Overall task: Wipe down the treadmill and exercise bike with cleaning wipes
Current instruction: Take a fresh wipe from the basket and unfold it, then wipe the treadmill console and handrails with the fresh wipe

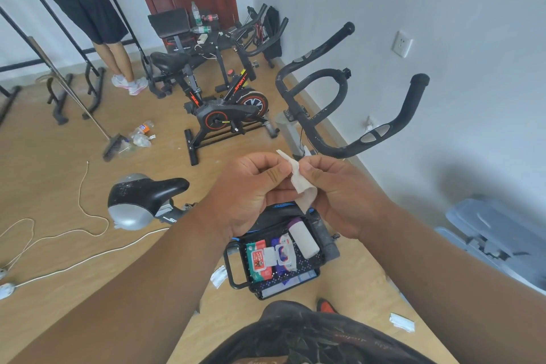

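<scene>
Pinched between left hand [254, 186] and right hand [339, 192], a crumpled cleaning wipe [300, 183] is held chest-high, its length hanging downward; bike handlebars [348, 115] lie just beyond, nearer the right hand.

Both hands, left [251, 189] & right [339, 195], pinch white wipe [301, 186] w/ bike handlebars [339, 115] at 12 o'clock, wipe packs [270, 258] at 6.

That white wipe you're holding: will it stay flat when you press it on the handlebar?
Probably not. The wipe droops and folds between the left hand and right hand, so it looks limp and light. It should wrap around the handlebar rather than lie flat.
</scene>
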